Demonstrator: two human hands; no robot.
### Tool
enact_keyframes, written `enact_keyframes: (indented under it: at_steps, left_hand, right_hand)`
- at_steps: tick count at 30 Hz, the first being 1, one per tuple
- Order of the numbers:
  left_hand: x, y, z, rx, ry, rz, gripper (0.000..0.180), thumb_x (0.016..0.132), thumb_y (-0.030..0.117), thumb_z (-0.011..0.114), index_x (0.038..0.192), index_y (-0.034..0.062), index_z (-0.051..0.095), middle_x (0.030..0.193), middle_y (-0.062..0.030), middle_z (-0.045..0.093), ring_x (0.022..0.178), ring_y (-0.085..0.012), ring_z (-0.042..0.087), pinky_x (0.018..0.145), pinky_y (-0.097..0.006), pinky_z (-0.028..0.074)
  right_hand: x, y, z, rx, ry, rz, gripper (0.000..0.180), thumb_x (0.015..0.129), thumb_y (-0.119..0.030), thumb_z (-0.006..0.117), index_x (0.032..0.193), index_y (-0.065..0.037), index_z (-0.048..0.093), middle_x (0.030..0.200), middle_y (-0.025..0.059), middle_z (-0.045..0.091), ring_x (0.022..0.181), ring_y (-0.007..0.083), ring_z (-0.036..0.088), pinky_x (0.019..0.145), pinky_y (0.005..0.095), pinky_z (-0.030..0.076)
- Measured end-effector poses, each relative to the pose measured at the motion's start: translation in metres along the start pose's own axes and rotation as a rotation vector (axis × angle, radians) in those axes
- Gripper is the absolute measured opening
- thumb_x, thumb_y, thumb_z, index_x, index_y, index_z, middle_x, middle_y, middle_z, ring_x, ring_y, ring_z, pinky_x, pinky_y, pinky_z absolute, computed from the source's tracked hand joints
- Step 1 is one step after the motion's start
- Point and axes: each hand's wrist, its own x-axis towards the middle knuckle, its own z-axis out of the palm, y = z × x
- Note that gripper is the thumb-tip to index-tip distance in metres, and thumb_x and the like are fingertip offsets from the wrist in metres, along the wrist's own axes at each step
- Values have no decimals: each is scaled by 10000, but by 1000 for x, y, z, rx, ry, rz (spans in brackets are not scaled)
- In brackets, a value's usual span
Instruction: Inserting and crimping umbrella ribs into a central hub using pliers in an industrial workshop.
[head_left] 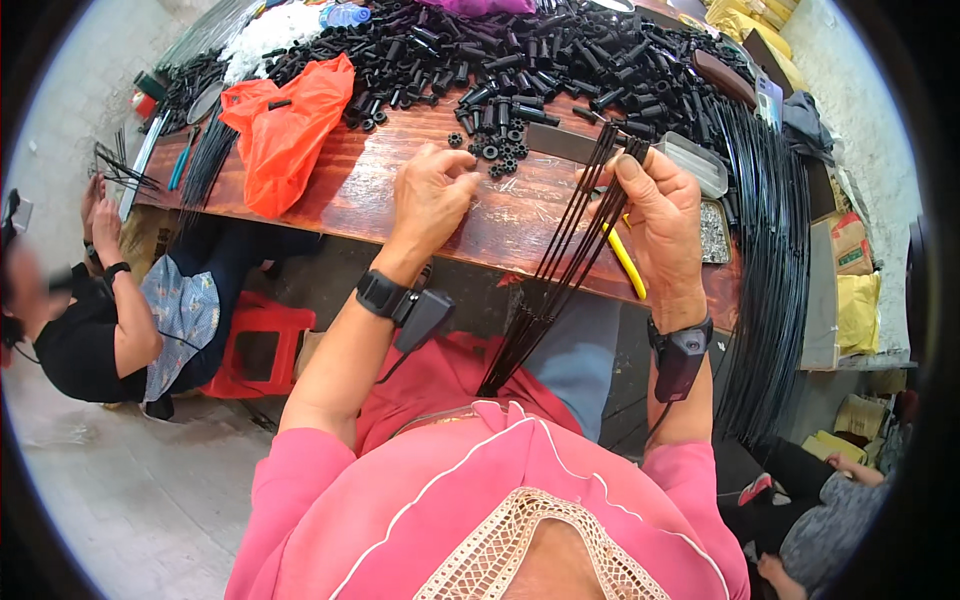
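Observation:
My right hand (662,225) grips a bundle of thin black rods (560,265) near their top ends; the rods slant down to my lap. My left hand (432,195) rests on the wooden table (345,190), fingertips curled close to a small cluster of black ring-shaped pieces (497,152); whether it pinches one I cannot tell. A yellow stick (627,262) lies under my right hand at the table's edge. Both wrists wear black bands.
A large heap of black tubes (520,50) covers the table's far side. An orange plastic bag (285,130) lies left. Long black rods (770,250) hang at the right edge. A clear box (695,162) sits nearby. Another person (110,300) sits at left by a red stool (255,350).

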Motion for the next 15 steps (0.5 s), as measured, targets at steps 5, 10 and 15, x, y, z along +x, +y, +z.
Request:
enact_keyframes:
  at_steps: [5,10,15]
  left_hand:
    - [3,11,23,295,-37,107,213,712,151,743,903,59,722,771,-88,585,723,-223,597,644,-347,468]
    - [7,6,32,357,-39,80,197,722,180,738,885,71,717,746,-87,565,743,-265,588,656,-407,454]
    - [8,3,32,321,23,137,180,735,148,724,884,47,711,771,-89,588,711,-238,598,634,-364,463]
  right_hand:
    - [0,1,-2,18,0,-10,169,941,-158,616,939,7,650,818,45,672,655,90,629,593,224,522]
    - [3,4,-6,-1,-22,-21,173,942,-165,615,943,3,656,810,43,671,637,100,630,570,220,511]
    - [4,3,-5,12,-77,-9,150,953,-123,581,962,21,625,856,105,676,693,144,670,604,278,585]
